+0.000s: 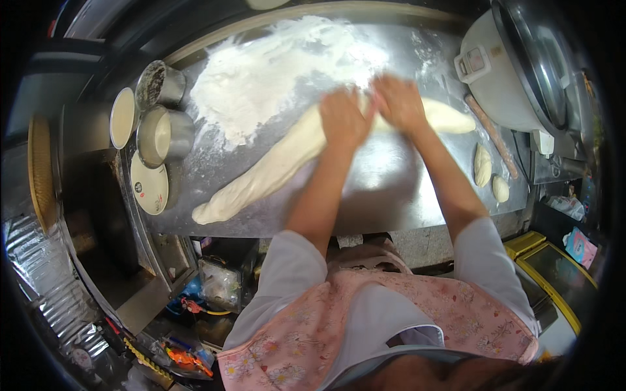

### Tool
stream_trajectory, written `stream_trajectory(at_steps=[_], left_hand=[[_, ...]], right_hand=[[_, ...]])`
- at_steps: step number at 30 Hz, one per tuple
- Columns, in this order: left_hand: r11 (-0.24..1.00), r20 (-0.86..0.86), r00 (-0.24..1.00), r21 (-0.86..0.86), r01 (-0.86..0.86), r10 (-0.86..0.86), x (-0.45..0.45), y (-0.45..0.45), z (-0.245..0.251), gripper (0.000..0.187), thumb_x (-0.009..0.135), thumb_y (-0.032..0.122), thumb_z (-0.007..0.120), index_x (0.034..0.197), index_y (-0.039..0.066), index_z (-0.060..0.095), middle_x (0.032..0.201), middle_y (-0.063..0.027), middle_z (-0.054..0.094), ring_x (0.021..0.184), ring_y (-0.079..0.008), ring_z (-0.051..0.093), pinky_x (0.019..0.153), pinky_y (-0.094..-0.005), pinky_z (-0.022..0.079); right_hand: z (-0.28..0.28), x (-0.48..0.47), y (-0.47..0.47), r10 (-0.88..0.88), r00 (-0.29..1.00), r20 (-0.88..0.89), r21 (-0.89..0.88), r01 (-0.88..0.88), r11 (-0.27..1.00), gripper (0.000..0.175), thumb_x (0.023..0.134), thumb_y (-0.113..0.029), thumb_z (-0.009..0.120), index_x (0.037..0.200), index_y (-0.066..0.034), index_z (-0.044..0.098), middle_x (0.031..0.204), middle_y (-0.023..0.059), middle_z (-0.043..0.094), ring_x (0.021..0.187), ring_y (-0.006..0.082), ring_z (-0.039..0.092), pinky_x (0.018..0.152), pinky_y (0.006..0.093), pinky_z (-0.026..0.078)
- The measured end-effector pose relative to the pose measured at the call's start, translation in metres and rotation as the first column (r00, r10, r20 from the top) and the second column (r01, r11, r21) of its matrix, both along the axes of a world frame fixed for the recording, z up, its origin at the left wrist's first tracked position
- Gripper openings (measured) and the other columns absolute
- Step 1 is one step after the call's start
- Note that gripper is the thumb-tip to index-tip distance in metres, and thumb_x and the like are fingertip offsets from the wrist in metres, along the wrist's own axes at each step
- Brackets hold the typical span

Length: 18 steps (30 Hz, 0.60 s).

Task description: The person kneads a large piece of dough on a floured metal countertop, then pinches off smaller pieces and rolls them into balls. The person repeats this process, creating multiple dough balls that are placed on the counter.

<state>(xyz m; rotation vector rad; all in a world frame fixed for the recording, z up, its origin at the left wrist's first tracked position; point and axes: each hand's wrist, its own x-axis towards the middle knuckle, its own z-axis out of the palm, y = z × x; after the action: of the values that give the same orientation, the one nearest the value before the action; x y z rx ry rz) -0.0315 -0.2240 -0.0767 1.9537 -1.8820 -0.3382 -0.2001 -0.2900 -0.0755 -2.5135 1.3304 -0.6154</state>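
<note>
A long, thick roll of pale dough [264,173] lies slantwise across a steel worktable [234,222], with its near end at the left and its other end at the right. My left hand [345,119] is closed over the middle of the roll. Close beside it, my right hand [400,102] also grips the dough, thumb side towards the left. The fingertips of both hands are blurred and partly hidden on the far side. Beyond the roll spreads a wide heap of white flour [254,83].
Metal pots [178,134], a pale bowl [123,117] and a plate [149,185] crowd the left edge. A wooden rolling pin [491,137] and two small dough pieces [482,165] lie at the right, near a large rice cooker [494,68]. A wooden strip [205,41] borders the far edge.
</note>
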Motion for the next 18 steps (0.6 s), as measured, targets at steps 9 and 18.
stream_trajectory(at_steps=[9,18], left_hand=[[0.99,-0.236,0.963,-0.092,0.108,-0.127,0.047,0.238,0.013,0.051,0.093,0.044,0.053,0.124,0.005,0.063,0.125,-0.0179,0.059,0.122,-0.038,0.052,0.105,-0.0569,0.033],[0.988,-0.049,0.998,-0.154,0.019,-0.027,0.128,0.037,-0.016,0.034,0.096,0.028,0.048,0.072,0.007,0.062,0.074,-0.0166,0.066,0.073,-0.0391,0.061,0.072,-0.053,0.043]], right_hand=[[0.056,0.022,0.248,-0.315,0.94,0.13,-0.007,0.318,0.948,0.02,0.09,-0.024,0.059,0.097,-0.0056,0.064,0.105,0.0138,0.06,0.099,0.0323,0.056,0.087,0.0486,0.041],[0.002,0.17,0.074,-0.204,0.967,0.152,-0.148,0.226,0.963,0.023,0.09,-0.028,0.059,0.078,-0.0091,0.066,0.081,0.009,0.066,0.08,0.03,0.061,0.074,0.0449,0.041]])
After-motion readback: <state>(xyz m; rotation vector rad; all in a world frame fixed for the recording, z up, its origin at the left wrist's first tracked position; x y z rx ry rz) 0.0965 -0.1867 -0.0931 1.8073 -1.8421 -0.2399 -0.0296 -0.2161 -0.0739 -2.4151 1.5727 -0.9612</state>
